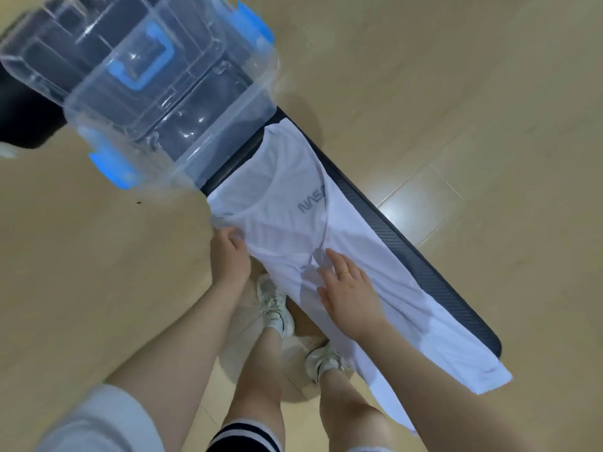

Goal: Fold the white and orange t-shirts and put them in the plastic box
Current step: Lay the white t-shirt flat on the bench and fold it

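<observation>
A white t-shirt (287,203) with grey NASA lettering lies spread along a narrow black table (424,265), its hem hanging over the near right end. My left hand (228,252) grips the shirt's edge at the table's left side, fingers curled into the cloth. My right hand (349,291) lies flat on the shirt's middle, fingers straight. A clear plastic box (156,93) with blue latches stands at the far end of the table, just beyond the shirt's collar. No orange t-shirt is in view.
A clear lid with a blue handle (143,63) lies tilted over the box. Beige floor tiles (456,93) surround the table. My legs and white sneakers (277,308) stand close against the table's near side.
</observation>
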Motion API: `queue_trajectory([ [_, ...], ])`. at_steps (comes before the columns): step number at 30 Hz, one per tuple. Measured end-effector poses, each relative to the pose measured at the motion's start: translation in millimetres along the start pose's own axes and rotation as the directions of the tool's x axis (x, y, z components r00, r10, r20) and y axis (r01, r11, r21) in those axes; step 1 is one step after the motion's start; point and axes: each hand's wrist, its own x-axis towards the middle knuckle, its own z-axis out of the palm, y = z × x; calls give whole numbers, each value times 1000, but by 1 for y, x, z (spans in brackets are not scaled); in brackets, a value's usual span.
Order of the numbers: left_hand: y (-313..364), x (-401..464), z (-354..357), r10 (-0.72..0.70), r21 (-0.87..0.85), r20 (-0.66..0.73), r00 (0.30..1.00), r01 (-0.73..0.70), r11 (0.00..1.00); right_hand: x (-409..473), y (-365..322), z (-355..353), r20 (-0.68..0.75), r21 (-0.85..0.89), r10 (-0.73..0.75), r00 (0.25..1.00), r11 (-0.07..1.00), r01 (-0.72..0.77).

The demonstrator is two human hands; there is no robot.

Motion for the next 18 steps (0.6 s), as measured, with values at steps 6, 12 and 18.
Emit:
queue_trajectory([
  [6, -33, 59, -6, -510, -467, 307, 804, 594, 655, 82, -68, 22, 51, -105, -111, 992, 988, 116],
  [12, -56, 93, 1, -298, -618, 630, 717, 696, 366, 104, -91, 49, 53, -214, 18, 998, 977, -6],
  [18, -27, 88, -22, -440, -637, 388, 810, 581, 506, 116, -87, 26, 167, 149, 223, 961, 957, -248],
])
